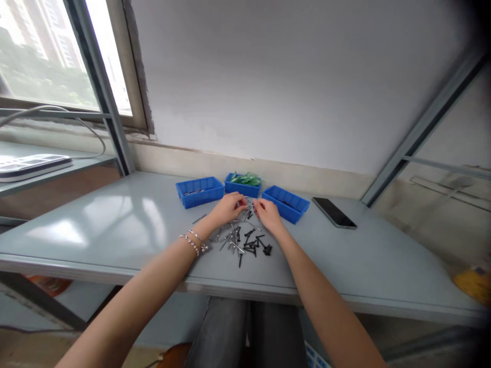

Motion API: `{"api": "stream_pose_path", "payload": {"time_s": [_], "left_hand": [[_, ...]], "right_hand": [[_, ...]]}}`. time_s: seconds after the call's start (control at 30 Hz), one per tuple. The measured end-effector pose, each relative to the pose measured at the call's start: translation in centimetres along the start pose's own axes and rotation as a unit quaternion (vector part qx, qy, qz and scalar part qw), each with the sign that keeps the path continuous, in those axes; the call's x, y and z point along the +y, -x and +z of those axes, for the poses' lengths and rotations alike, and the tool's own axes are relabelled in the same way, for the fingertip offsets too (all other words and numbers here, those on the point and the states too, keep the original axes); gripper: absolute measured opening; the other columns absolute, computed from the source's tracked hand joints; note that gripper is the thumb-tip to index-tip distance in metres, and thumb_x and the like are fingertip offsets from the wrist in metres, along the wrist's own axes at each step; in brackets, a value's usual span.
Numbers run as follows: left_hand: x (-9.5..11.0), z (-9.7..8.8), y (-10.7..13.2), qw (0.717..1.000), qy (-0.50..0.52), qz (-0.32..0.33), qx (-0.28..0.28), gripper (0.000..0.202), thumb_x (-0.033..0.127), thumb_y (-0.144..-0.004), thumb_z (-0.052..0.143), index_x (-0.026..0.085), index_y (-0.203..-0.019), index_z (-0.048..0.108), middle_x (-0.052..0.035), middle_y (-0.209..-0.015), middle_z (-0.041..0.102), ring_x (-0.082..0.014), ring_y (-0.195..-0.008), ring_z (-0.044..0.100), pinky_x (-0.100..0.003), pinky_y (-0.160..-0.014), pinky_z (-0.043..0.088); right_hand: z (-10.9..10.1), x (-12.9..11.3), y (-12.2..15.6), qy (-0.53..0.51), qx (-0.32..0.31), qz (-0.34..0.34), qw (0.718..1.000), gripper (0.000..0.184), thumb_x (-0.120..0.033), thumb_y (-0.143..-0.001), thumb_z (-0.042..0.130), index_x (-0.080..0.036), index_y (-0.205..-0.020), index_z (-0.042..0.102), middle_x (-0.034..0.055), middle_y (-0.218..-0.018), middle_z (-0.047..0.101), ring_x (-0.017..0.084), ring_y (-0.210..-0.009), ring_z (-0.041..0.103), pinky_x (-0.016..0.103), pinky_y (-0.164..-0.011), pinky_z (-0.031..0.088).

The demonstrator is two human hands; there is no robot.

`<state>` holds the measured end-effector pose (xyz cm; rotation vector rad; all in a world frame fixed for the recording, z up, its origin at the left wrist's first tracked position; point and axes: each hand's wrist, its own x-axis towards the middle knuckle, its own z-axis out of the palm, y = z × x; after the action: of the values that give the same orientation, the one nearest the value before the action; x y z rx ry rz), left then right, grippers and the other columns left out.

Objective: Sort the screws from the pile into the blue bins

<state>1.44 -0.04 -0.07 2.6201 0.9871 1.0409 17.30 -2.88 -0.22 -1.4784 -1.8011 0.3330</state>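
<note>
My left hand and my right hand meet over a heap of screws on the grey table. The heap mixes black and silver screws. Both hands have their fingertips pinched together near a small silver screw between them; which hand grips it is unclear. Two beaded bracelets ring my left wrist. Behind the hands stand three blue trays: the left tray holds a few silver pieces, the middle tray holds green pieces, the right tray holds something dark.
A black phone lies face up to the right of the trays. A white wall rises behind the table, a window at the left. A metal frame post slants at the right. My legs show under the table edge.
</note>
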Motion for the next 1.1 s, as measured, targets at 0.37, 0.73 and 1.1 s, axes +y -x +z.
{"api": "stream_pose_path", "payload": {"time_s": [0.37,0.73,1.1], "left_hand": [[0.6,-0.2,0.1,1.0,-0.007,0.017,-0.018,0.017,0.024,-0.081,0.046,0.015,-0.078,0.059,-0.0041,-0.075,0.058,-0.0137,-0.07,0.051,-0.025,-0.065,0.039],[0.3,-0.1,0.0,1.0,0.008,-0.003,0.0,0.011,0.022,-0.077,0.049,0.015,-0.076,0.058,-0.0034,-0.077,0.056,-0.0114,-0.065,0.049,-0.024,-0.062,0.04],[0.2,-1.5,-0.4,0.998,-0.034,-0.028,0.048,0.018,0.025,-0.082,0.042,0.015,-0.077,0.055,-0.0031,-0.076,0.056,-0.0127,-0.069,0.05,-0.025,-0.065,0.039]], "right_hand": [[0.4,0.1,0.3,-0.029,0.013,-0.027,0.999,0.027,-0.036,-0.078,0.043,-0.018,-0.058,0.046,-0.0021,-0.052,0.048,0.011,-0.052,0.042,0.021,-0.052,0.03],[0.2,0.1,0.3,-0.036,-0.001,-0.037,0.999,0.031,-0.036,-0.079,0.041,-0.018,-0.054,0.043,-0.0026,-0.048,0.045,0.011,-0.05,0.041,0.022,-0.052,0.029],[0.2,0.1,0.3,-0.091,0.002,-0.017,0.996,0.022,-0.04,-0.073,0.05,-0.018,-0.076,0.051,-0.0034,-0.056,0.047,0.011,-0.054,0.044,0.021,-0.054,0.033]]}}
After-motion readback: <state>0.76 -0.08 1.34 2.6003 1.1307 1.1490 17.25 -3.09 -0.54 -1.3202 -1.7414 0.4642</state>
